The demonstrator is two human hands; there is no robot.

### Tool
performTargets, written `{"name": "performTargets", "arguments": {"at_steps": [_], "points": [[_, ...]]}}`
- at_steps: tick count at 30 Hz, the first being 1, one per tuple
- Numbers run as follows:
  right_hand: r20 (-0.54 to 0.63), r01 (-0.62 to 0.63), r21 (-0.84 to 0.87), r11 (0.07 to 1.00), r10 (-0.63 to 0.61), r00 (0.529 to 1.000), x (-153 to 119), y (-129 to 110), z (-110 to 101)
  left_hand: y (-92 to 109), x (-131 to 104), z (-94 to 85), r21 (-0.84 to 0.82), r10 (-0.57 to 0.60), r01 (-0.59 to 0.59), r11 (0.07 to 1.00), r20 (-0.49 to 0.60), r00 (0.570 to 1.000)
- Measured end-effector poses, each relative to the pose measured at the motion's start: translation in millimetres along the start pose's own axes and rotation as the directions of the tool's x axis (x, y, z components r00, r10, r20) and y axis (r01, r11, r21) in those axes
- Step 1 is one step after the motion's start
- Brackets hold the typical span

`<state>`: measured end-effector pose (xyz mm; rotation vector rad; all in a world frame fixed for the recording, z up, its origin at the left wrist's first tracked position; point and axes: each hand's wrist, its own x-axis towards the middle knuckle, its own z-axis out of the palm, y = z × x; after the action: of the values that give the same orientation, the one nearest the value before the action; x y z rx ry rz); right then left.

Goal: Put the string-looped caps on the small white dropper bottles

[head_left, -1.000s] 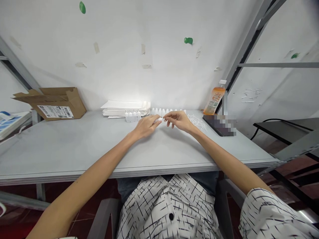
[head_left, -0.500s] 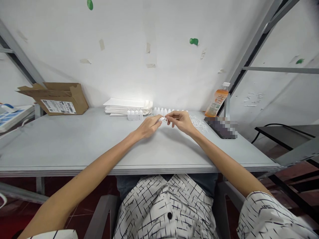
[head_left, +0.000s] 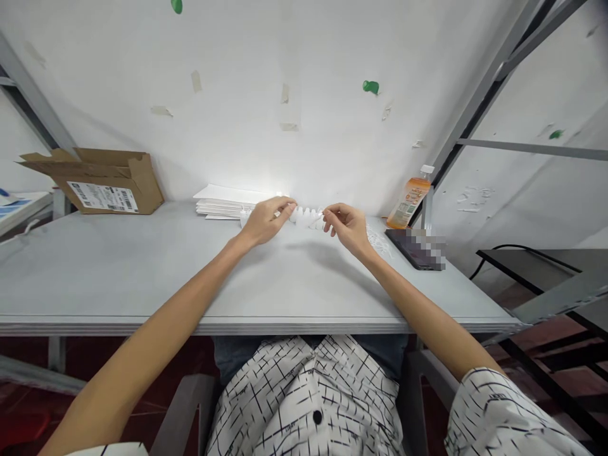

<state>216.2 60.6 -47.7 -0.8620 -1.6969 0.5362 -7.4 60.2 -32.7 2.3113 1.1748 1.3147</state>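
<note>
Near the back of the grey table, my left hand [head_left: 268,220] has its thumb and fingertips pinched together; whatever is between them is too small to make out. My right hand [head_left: 349,227] pinches a thin white strip [head_left: 315,221] that slants down to the left from its fingertips. Several small white bottles [head_left: 303,216] stand in a row behind and between my hands. Another white bottle [head_left: 244,216] shows partly behind my left hand. A pile of thin white pieces [head_left: 378,240] lies just right of my right hand.
A stack of white sheets [head_left: 225,201] lies at the back left, with an open cardboard box [head_left: 107,183] farther left. An orange drink bottle [head_left: 409,199] and a dark phone [head_left: 414,248] are at the right. The table's front edge [head_left: 304,322] runs before me.
My hands have moved apart; my left hand has gone left and slightly up. The small white piece between them is no longer seen there, and a thin strip shows at my right fingertips.
</note>
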Motion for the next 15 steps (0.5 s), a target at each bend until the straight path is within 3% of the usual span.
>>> {"name": "performTargets", "arguments": {"at_steps": [4,7,15], "points": [[0.103,0.19,-0.315,0.93,-0.166,0.981,16,6,6,-25,5,-17.9,0.338,0.072,0.021,0.941,-0.26,0.963],[0.227,0.27,-0.441,0.856,-0.185,0.956,32,8,24,-40,5,-25.2,0.451,0.084,0.11,0.886,-0.388,0.918],[0.386,0.226,-0.492,0.841,-0.022,0.922,66,13,74,-46,5,-26.2,0.476,0.051,0.171,0.862,-0.417,0.907]]}}
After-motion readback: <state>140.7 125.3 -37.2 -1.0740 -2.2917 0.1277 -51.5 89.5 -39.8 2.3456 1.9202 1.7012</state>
